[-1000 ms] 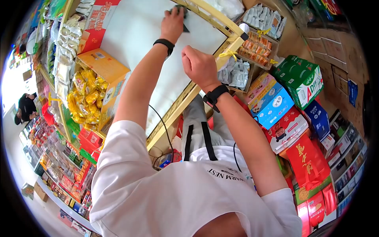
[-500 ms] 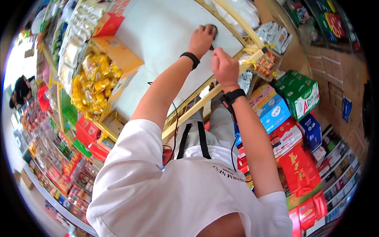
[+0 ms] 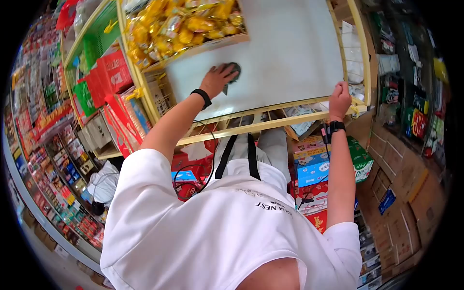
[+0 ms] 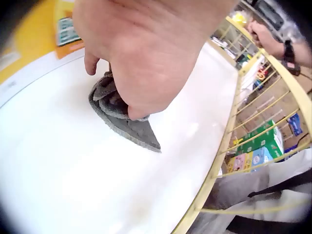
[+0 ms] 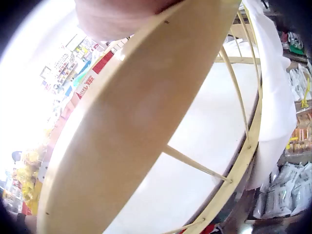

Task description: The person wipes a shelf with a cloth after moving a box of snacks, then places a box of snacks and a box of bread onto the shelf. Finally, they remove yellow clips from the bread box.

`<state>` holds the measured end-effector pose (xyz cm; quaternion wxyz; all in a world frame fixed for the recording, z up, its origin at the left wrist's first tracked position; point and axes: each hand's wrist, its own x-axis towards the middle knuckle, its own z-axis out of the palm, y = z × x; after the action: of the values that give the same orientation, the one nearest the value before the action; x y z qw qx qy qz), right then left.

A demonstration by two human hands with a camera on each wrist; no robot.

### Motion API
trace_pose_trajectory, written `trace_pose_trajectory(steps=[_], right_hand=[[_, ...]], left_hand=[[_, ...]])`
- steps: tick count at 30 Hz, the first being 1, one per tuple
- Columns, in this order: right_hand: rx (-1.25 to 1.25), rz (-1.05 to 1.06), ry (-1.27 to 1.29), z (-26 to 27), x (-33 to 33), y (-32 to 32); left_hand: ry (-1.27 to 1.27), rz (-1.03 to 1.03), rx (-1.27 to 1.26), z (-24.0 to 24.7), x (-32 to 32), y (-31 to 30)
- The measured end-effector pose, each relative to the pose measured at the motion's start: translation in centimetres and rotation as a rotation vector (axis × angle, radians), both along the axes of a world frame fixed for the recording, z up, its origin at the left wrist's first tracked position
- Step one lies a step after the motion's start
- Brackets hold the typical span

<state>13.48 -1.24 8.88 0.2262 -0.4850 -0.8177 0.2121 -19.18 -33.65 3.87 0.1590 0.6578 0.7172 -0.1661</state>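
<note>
My left hand [image 3: 218,81] holds a bunched dark grey cloth [image 4: 127,117] against the white board [image 3: 290,53] inside a pale yellow rack. Its fingers are curled into the folds, and one pointed corner of the cloth lies spread on the board, near the orange carton. Toward the rack's right corner, my right hand [image 3: 340,101] grips the yellow rail [image 3: 261,126] with curled fingers. In the right wrist view the rail [image 5: 131,112] fills the middle, with part of that hand at the top edge.
An open carton of gold-wrapped packets [image 3: 193,29] sits on the board's far left. Below the rail are stacked blue [image 3: 311,174] and green boxes [image 3: 360,159]. Packed shelves [image 3: 58,159] line the left; brown cartons [image 3: 391,179] stand at right. A black cable hangs by my body.
The head view has turned, bringing the board round in front. My left hand has wiped the cloth across the board from the far right side toward the near left. My right hand stays by the rail's corner.
</note>
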Motion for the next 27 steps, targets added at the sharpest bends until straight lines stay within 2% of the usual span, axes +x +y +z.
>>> trace_pose_trajectory(steps=[3, 5, 11, 13, 19, 21, 25, 27], right_hand=[[0.018, 0.006, -0.054, -0.6, 0.2, 0.1], [0.019, -0.002, -0.094, -0.6, 0.2, 0.5], [0.051, -0.069, -0.175, -0.8, 0.1, 1.1], [0.052, -0.083, -0.196, -0.6, -0.2, 1.0], [0.052, -0.118, -0.314, -0.7, 0.1, 1.2], [-0.002, -0.136, -0.374, -0.8, 0.1, 1.6], [0.062, -0.092, -0.389, -1.1, -0.2, 1.6], [0.075, -0.114, -0.5, -1.0, -0.2, 1.7]], left_hand=[[0.025, 0.358, -0.002, -0.9, -3.5, -6.1], [0.028, 0.493, 0.024, -1.9, -4.7, -8.9], [-0.204, 0.533, 0.134, 0.2, -4.3, -7.3], [-0.209, 0.598, 0.131, -0.3, -3.6, -6.8], [-0.257, 0.499, 0.125, -1.2, -1.5, -5.2], [-0.255, 0.511, 0.132, -1.3, -1.7, -5.0], [-0.254, 0.569, 0.175, -2.0, -1.6, -5.4], [-0.243, 0.58, 0.215, -2.6, -1.6, -5.3]])
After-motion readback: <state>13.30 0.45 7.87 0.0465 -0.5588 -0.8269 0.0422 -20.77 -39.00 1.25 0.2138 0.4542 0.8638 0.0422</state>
